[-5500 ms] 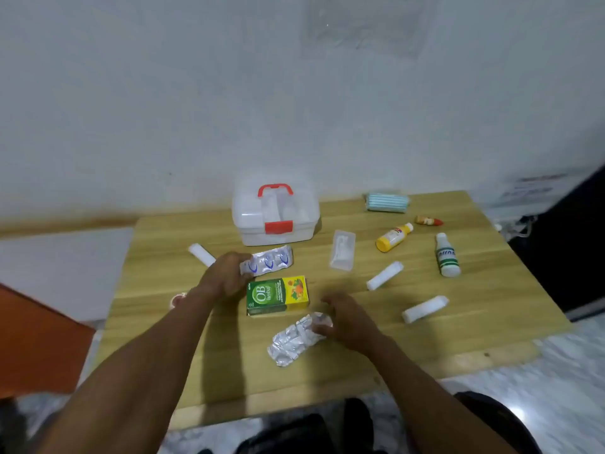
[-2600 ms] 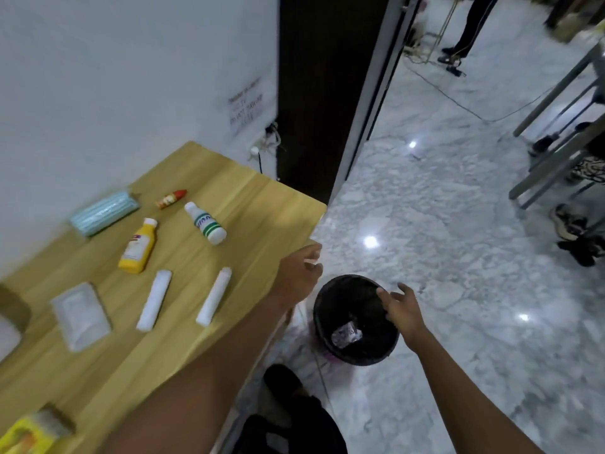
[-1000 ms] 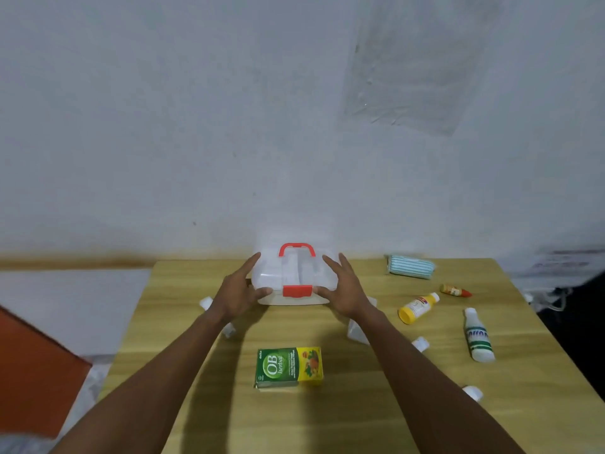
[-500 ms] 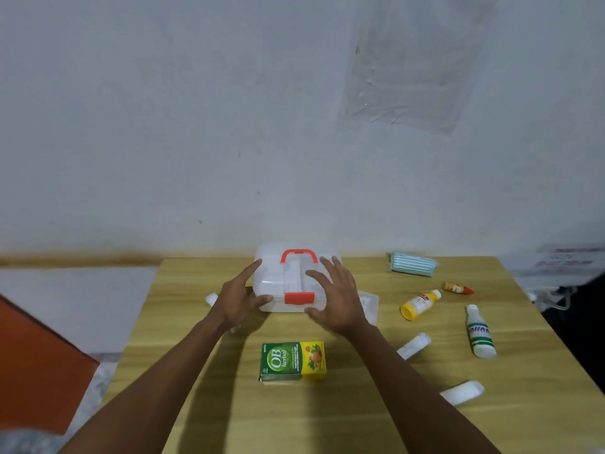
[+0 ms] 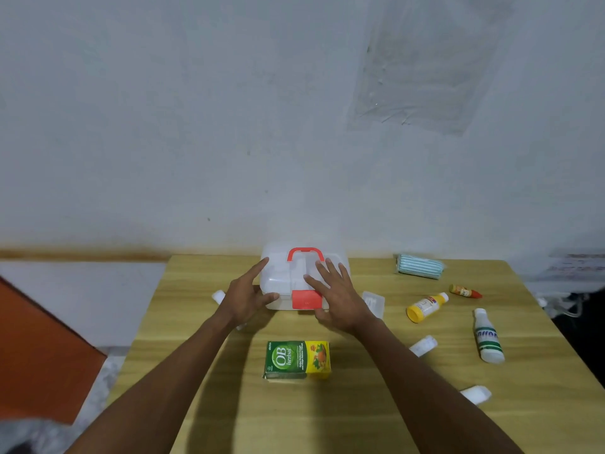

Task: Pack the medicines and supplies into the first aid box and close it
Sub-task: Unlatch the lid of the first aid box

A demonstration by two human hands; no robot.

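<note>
1. Both hands were holding the sides of the first aid box (image 5: pixel 278 278) a second ago. Now the right hand (image 5: pixel 337 296) has slid up onto the lid, and the left hand (image 5: pixel 245 298) has stayed at the left side.
2. Right hand: the fingers are spread out and lie flat on the lid, just beside the red latch (image 5: pixel 306 299).
3. Left hand: the fingers are straight and spread. The pointer finger touches the lid's left edge and the thumb touches the front corner.
4. First aid box: it sits at the back of the surface (image 5: pixel 360 421), near the wall. Its lid is down and its red handle (image 5: pixel 305 253) sticks up.
5. Near the hands lies the green and yellow medicine box (image 5: pixel 297 359). A clear packet (image 5: pixel 373 303) is just beside the right hand.
6. Off to the right are the yellow bottle (image 5: pixel 425 306), the white bottle (image 5: pixel 487 339), the little red bottle (image 5: pixel 465 291), the pack of masks (image 5: pixel 420 266) and some white rolls (image 5: pixel 422 345).
7. I think the job has hardly begun. The box needs opening first, then all these things go in, then the lid gets shut. I cannot tell if anything is inside yet.
</note>
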